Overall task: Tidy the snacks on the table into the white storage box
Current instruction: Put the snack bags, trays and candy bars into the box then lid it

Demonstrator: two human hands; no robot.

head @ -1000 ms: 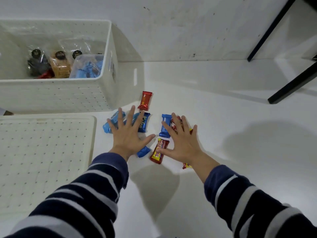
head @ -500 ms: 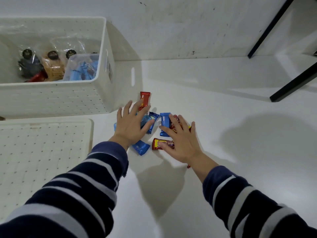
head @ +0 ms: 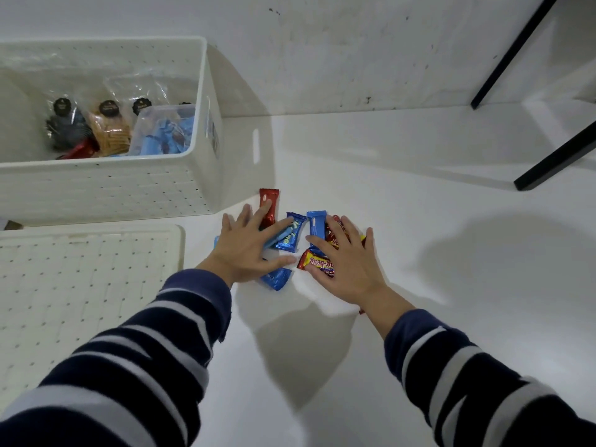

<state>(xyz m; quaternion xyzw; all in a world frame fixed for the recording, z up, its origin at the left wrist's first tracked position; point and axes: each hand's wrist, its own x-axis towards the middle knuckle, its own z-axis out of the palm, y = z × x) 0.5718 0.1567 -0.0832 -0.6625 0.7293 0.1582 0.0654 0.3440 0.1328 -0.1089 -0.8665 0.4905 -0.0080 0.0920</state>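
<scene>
Snacks [head: 292, 235] under both hands (flat).

White table top [head: 419, 221] meets a scuffed white wall [head: 354, 43]; black furniture legs [head: 554, 159] — upper right — cast soft shadows.

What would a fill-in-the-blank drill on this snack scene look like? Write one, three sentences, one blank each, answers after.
1. Both the left hand and the right hand lie on the snack pile with fingers ____.
2. The red snack bar touched by the left fingertips lies ____ the white storage box.
3. The clear tub inside the box holds ____ wrappers.

Missing words: spread; outside; blue
</scene>
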